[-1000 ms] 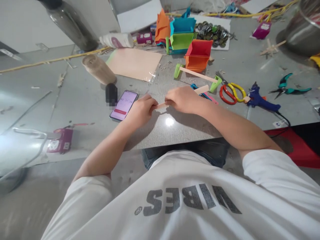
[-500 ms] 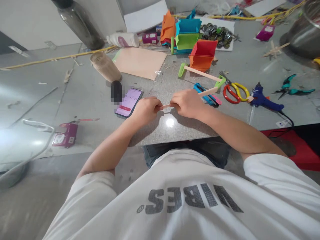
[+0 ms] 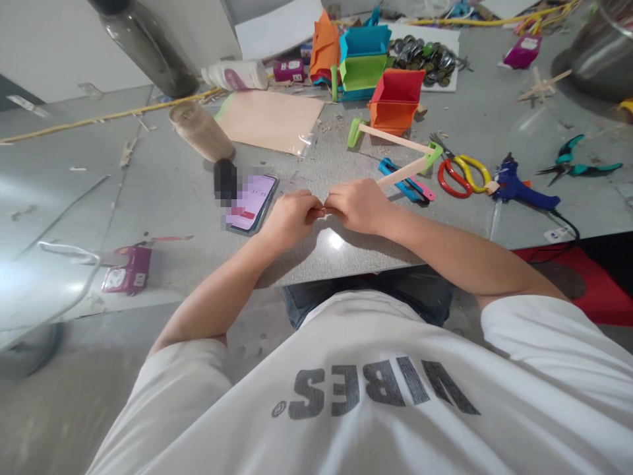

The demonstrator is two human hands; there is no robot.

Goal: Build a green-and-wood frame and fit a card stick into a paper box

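Both my hands are close together just above the front of the table, fingers pinched. My left hand (image 3: pixel 293 216) and my right hand (image 3: pixel 357 206) almost touch at the fingertips, closed on a thin pale strip that the fingers now nearly hide. Behind my right hand lies a frame of pale flat sticks (image 3: pixel 395 137) with green corner pieces (image 3: pixel 355 132). One stick (image 3: pixel 403 173) of it runs down to my right hand; I cannot tell whether it joins the strip in my fingers. A blue cutter knife (image 3: pixel 403 181) lies beside that stick.
A phone (image 3: pixel 254 198) lies left of my hands, near a bottle (image 3: pixel 200 132). Scissors (image 3: pixel 462 175), a blue glue gun (image 3: pixel 524 188) and pliers (image 3: pixel 568 165) are on the right. Folded paper boxes (image 3: pixel 395 99), a tan sheet (image 3: pixel 271 122) and bottle caps (image 3: pixel 425 59) stand farther back.
My hands have come together, mainly by my right hand moving left. The pale strip that showed between them is now almost covered by the fingers.
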